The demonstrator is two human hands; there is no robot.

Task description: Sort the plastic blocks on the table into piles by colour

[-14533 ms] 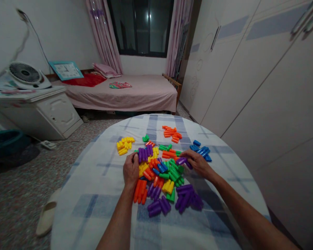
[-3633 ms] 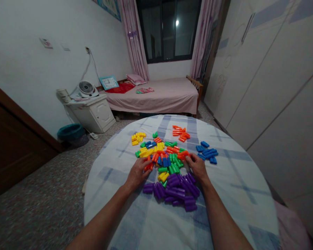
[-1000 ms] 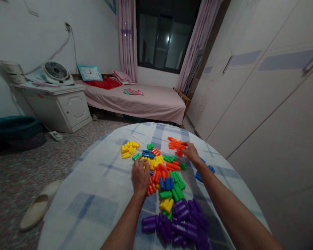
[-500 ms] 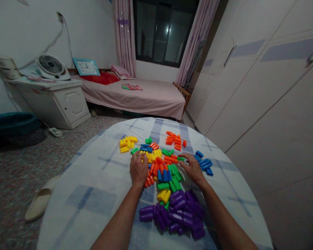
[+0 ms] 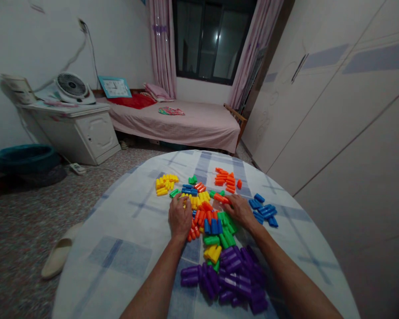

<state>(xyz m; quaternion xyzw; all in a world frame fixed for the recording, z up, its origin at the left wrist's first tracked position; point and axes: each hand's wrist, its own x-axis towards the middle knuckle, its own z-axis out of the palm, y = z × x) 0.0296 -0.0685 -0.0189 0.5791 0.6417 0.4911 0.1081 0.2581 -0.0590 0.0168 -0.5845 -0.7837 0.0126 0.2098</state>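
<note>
- Head view, live: a white slipper (image 5: 60, 251) lies on the speckled floor, left of the round table, whose blue-checked cloth (image 5: 119, 261) carries everything.
- Yellow plastic tube blocks (image 5: 166, 184) sit bunched at the far left of the spread.
- Left hand (image 5: 180, 217) is palm down, fingers curled over more yellow blocks (image 5: 193, 202); gripping or only resting, I can't tell.
- Purple tube blocks (image 5: 224, 278) heap up nearest the person, between the forearms.
- Green tube blocks (image 5: 226, 235) and blue ones lie mixed mid-table.
- Right hand (image 5: 240, 212) reaches forward, half closed, fingertips at an orange tube block (image 5: 221, 199); no telling if it's held.
- Orange tube blocks (image 5: 224, 180) gather far centre, blue tube blocks (image 5: 263, 212) far right.
</note>
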